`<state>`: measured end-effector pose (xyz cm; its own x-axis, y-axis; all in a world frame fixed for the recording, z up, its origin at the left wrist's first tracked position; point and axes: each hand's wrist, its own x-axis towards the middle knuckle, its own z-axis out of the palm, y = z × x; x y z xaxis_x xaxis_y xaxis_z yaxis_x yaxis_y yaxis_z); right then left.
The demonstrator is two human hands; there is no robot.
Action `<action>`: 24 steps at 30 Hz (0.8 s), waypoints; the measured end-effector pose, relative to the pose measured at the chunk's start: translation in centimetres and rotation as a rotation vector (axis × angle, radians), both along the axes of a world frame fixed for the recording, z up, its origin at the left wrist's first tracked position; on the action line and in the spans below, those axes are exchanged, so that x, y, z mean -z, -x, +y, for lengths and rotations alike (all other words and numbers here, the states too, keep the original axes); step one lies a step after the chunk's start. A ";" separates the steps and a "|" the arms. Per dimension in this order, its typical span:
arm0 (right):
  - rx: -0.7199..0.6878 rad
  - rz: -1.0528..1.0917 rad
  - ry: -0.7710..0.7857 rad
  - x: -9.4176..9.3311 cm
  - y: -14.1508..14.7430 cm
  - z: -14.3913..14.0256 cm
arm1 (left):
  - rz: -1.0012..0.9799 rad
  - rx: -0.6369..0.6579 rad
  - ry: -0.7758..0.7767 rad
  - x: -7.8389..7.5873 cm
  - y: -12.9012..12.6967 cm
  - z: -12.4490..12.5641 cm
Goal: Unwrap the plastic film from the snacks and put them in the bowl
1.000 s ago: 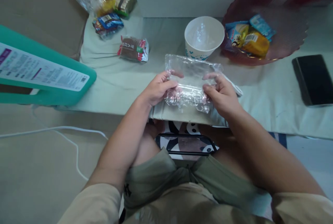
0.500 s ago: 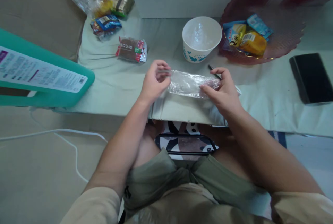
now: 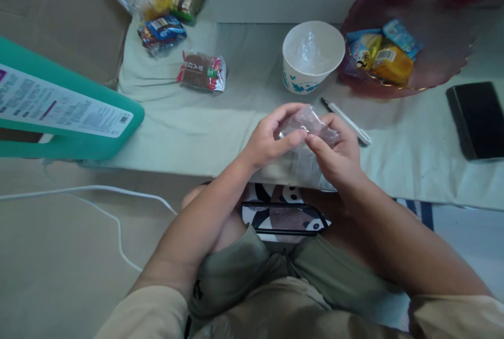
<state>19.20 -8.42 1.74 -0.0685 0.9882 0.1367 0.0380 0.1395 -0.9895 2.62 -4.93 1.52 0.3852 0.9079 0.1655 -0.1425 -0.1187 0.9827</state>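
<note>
The clear plastic wrapper [image 3: 309, 121] is sitting bunched into a small wad between the two hands, just above the near edge of the cloth-covered worktop [image 3: 189, 129] and right in front of the seated person. The left hand [image 3: 271, 139] is pinching its left end between thumb and curled fingers, and the right hand [image 3: 338, 152] is pinching the right end the same way, so both hands are closing on the same crumpled piece and almost touching each other. The wad's long axis is running roughly left to right, tilting a little down toward the right hand; neither hand is nearer than the other, since each is gripping its own end.

Just beyond the right hand a white pen [image 3: 346, 121] is lying slantwise on the cloth. Further back a white paper bowl [image 3: 313, 55] is standing upright with something clear and crinkly inside, and beside it a red translucent dish [image 3: 441, 50] is holding blue and yellow snack packets [image 3: 381, 53]. A brown wrapped snack [image 3: 201, 71] is lying alone on the left, with a heap of more packets [image 3: 161, 13] behind it. A dark phone [image 3: 476, 118] is resting at the far right, and a teal box [image 3: 66, 113] is jutting in from the left
</note>
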 end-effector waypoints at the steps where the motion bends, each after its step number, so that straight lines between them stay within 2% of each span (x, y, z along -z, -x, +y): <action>1: -0.026 0.080 0.030 0.0 0.2 -0.1 | -0.094 0.088 0.118 -0.2 -0.1 -0.2; 3: -0.096 0.253 0.103 -0.2 0.5 -0.2 | -0.228 0.194 0.281 -0.6 -0.2 -0.5; 5: -0.169 0.353 0.185 -0.6 0.6 -0.2 | -0.246 0.182 0.350 -0.6 -0.1 -0.4; 7: -0.172 0.319 0.244 -0.9 0.5 0.0 | -0.182 0.080 0.345 -0.1 0.0 0.0; 12: 0.132 0.091 0.251 -0.2 -1.0 1.1 | 0.022 -0.284 0.193 1.7 1.0 1.8; 16: 0.148 0.104 0.276 0.6 -1.7 1.7 | 0.190 -0.541 0.019 2.0 2.8 2.7; 19: 0.109 0.065 0.296 0.6 -1.7 1.8 | 0.369 -0.729 -0.201 0.7 3.5 3.1; 21: 0.079 0.064 0.305 0.5 -1.6 1.7 | 0.440 -0.735 -0.294 -1.2 3.0 3.5; 24: 0.024 0.118 0.302 0.3 -1.5 1.6 | 0.520 -0.665 -0.337 -5.1 0.4 5.1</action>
<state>20.65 -6.86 1.48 -0.0458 0.9864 -0.1575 -0.0793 -0.1608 -0.9838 2.20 0.14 6.59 -0.1004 0.9048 0.4139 0.5099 -0.3104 0.8023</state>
